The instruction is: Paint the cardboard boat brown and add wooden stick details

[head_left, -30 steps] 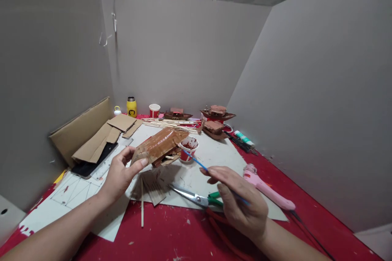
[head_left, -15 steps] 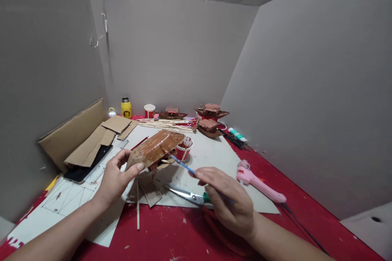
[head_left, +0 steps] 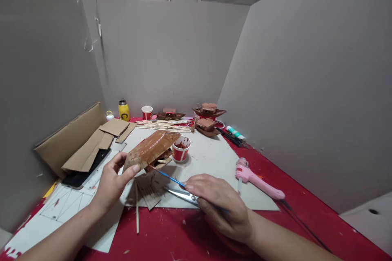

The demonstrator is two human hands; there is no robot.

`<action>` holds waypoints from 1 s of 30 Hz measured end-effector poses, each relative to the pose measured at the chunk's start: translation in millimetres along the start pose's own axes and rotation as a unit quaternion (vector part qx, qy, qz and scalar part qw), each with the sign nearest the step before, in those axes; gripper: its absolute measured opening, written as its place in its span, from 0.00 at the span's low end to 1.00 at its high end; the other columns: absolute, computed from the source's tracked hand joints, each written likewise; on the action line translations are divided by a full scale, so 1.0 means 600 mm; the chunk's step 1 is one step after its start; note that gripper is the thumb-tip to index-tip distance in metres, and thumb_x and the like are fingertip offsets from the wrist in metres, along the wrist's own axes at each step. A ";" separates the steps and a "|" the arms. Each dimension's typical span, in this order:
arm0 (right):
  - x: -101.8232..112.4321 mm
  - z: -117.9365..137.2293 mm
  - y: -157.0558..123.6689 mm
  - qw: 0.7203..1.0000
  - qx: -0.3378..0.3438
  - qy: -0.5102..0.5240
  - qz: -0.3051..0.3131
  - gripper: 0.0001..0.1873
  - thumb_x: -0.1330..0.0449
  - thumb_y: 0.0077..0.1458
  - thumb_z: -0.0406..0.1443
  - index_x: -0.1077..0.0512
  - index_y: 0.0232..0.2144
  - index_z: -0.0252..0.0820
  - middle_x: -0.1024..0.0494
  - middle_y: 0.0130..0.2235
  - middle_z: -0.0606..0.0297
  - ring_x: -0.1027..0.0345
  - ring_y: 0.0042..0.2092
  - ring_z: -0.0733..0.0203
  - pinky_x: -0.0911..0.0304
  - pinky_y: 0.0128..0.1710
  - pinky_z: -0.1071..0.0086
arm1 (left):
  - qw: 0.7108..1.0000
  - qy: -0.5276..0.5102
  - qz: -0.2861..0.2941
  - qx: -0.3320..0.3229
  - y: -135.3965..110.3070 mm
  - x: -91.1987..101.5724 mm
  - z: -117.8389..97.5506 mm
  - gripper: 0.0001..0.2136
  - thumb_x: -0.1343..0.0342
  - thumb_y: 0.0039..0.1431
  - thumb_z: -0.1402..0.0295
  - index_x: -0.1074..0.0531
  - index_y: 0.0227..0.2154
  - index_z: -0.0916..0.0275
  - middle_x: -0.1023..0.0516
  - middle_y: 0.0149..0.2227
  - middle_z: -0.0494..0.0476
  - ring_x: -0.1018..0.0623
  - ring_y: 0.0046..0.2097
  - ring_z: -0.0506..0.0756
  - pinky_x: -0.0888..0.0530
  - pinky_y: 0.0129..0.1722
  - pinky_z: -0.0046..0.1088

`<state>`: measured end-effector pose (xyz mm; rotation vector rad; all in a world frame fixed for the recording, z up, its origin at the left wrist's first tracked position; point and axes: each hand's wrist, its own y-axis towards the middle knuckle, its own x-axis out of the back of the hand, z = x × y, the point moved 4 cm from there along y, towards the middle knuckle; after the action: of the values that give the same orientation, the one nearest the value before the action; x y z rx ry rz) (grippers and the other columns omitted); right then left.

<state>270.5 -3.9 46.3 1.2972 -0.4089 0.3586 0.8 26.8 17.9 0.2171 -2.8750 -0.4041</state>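
My left hand (head_left: 114, 177) grips the near-left end of a model boat (head_left: 153, 147), thumb on top, holding it tilted above the white sheet. Wet brown paint shines on its surface, and bare cardboard shows along the lower side. Between the fingers of my right hand (head_left: 222, 206) is a blue paintbrush (head_left: 170, 178), its tip touching the boat's lower edge close to my left thumb. Just behind the boat stands a paper cup (head_left: 181, 153) with brown paint inside. Scissors (head_left: 183, 196) lie beneath my right hand, their handles mostly hidden by it.
A pink glue gun (head_left: 260, 181) with a cord lies at the right. Cardboard pieces (head_left: 88, 147) are stacked at the left. Behind are thin wooden sticks (head_left: 165, 125), brown model boats (head_left: 206, 124) and a yellow bottle (head_left: 124, 111). Grey panels (head_left: 165, 57) enclose the table.
The brush tip has moved left and down along the boat's edge, towards my left thumb. My right hand has shifted slightly left. The view has turned a little.
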 end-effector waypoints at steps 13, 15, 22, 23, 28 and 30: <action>0.028 -0.023 0.000 0.992 -0.038 -0.056 -0.109 0.23 0.46 0.60 0.25 0.29 0.55 0.43 0.17 0.42 0.55 0.22 0.43 0.53 0.23 0.39 0.59 | 1.000 -0.028 -0.008 0.003 0.001 0.002 -0.009 0.16 0.37 0.51 0.54 0.28 0.36 0.61 0.22 0.35 0.54 0.25 0.39 0.58 0.30 0.40 0.29; 0.030 -0.018 0.002 0.992 -0.021 -0.054 -0.110 0.24 0.46 0.59 0.23 0.29 0.55 0.43 0.17 0.42 0.54 0.22 0.42 0.54 0.24 0.40 0.59 | 0.999 -0.031 -0.016 0.000 0.002 0.003 -0.010 0.16 0.37 0.50 0.54 0.27 0.35 0.61 0.22 0.34 0.54 0.25 0.39 0.58 0.30 0.40 0.29; 0.049 -0.040 0.002 0.982 -0.042 -0.088 -0.160 0.20 0.44 0.59 0.24 0.26 0.51 0.44 0.17 0.39 0.56 0.22 0.41 0.54 0.24 0.39 0.59 | 0.998 -0.048 -0.030 0.008 0.006 0.006 -0.001 0.16 0.36 0.50 0.54 0.28 0.36 0.60 0.22 0.36 0.54 0.24 0.39 0.59 0.29 0.40 0.29; 0.050 -0.042 0.002 0.980 -0.049 -0.088 -0.171 0.20 0.44 0.59 0.24 0.26 0.51 0.44 0.17 0.40 0.57 0.22 0.42 0.54 0.24 0.39 0.59 | 0.998 -0.055 -0.029 0.011 0.006 0.007 0.001 0.16 0.36 0.50 0.54 0.28 0.36 0.60 0.22 0.36 0.54 0.24 0.39 0.58 0.29 0.40 0.29; 0.044 -0.028 0.006 0.985 -0.020 -0.074 -0.152 0.22 0.45 0.60 0.23 0.28 0.53 0.42 0.17 0.41 0.55 0.22 0.43 0.55 0.24 0.41 0.59 | 0.997 -0.069 -0.019 0.025 0.006 0.009 0.010 0.17 0.36 0.50 0.55 0.28 0.38 0.60 0.22 0.37 0.53 0.25 0.41 0.57 0.30 0.42 0.28; 0.040 -0.022 0.009 0.989 0.014 -0.077 -0.124 0.22 0.46 0.59 0.23 0.29 0.54 0.40 0.17 0.41 0.54 0.22 0.43 0.55 0.24 0.41 0.60 | 0.996 -0.080 -0.019 0.034 0.006 0.009 0.014 0.17 0.36 0.51 0.55 0.27 0.39 0.60 0.21 0.37 0.53 0.25 0.41 0.57 0.30 0.42 0.28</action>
<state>290.3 10.7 59.8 1.3911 -0.3675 0.0546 -7.0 31.5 12.2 0.2632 -3.0484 -0.3464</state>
